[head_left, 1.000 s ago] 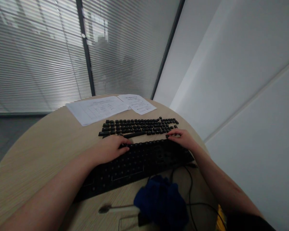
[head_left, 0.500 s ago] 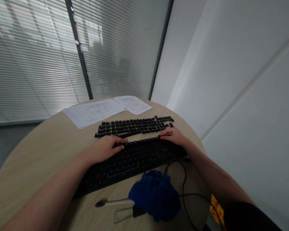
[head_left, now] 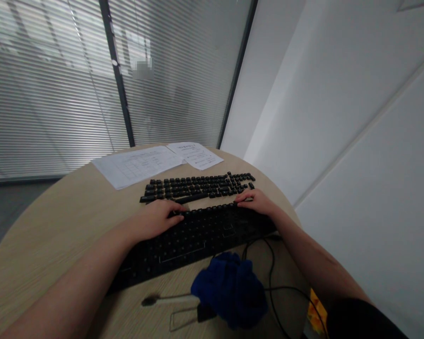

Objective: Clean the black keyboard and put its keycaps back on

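A black keyboard base, mostly without its keys, lies at a slant under both hands. One row of keycaps is seated along its far edge. My left hand rests over the far left part, fingers stretched over the edge and thumb apart, holding nothing that shows. At the right end of the keycap row, my right hand has thumb and fingertips closed on a small dark keycap, partly hidden by the fingers. Beyond the base, loose black keycaps are laid out in rows.
A crumpled blue cloth lies at the near edge, beside a brush and a wire tool with a black handle. A black cable loops at the right. Printed papers lie at the back of the round wooden table.
The view has shifted slightly. Both hands stay at almost the same places on the keyboard base, and nothing else visibly moves.
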The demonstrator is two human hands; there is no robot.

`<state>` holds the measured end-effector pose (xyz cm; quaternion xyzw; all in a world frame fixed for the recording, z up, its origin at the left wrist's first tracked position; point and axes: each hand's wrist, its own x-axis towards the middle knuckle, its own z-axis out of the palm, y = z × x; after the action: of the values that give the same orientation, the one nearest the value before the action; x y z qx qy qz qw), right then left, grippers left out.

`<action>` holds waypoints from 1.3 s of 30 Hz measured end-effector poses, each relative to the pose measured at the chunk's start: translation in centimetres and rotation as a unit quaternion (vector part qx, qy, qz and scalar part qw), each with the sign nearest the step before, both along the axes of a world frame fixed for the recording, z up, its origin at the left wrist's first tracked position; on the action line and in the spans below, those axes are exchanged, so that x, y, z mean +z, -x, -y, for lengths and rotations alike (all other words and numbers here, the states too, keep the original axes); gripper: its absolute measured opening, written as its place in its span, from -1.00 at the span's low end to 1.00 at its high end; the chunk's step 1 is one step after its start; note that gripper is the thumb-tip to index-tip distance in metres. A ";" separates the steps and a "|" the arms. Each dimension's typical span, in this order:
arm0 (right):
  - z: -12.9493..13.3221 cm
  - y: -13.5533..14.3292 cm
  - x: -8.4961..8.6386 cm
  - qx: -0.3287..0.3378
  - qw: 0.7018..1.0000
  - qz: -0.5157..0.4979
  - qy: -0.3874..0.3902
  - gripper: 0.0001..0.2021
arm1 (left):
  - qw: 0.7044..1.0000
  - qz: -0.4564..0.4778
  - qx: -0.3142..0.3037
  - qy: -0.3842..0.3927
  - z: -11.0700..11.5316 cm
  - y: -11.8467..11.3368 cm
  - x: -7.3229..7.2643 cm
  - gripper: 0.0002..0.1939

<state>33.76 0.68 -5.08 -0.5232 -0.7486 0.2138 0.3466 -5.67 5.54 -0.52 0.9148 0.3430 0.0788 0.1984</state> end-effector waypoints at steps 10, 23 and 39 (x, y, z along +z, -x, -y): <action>0.1 -0.4 0.2 -0.061 0.997 -0.040 0.036 -0.73 | 1.000 -0.010 -0.003 0.006 -0.1 -0.2 -0.1 -0.56; 0.2 -0.2 0.3 0.016 0.999 0.032 -0.005 -0.76 | 1.000 -0.013 -0.008 -0.001 -0.1 -0.3 -0.1 -0.56; 0.3 1.1 2.3 0.094 0.970 0.200 -0.099 -0.88 | 1.000 0.007 0.001 0.002 0.0 -0.1 -0.1 -0.59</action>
<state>32.70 0.42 -2.75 -0.4457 -0.8660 0.0613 0.2183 -5.59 5.53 -0.62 0.9134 0.3428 0.0847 0.2025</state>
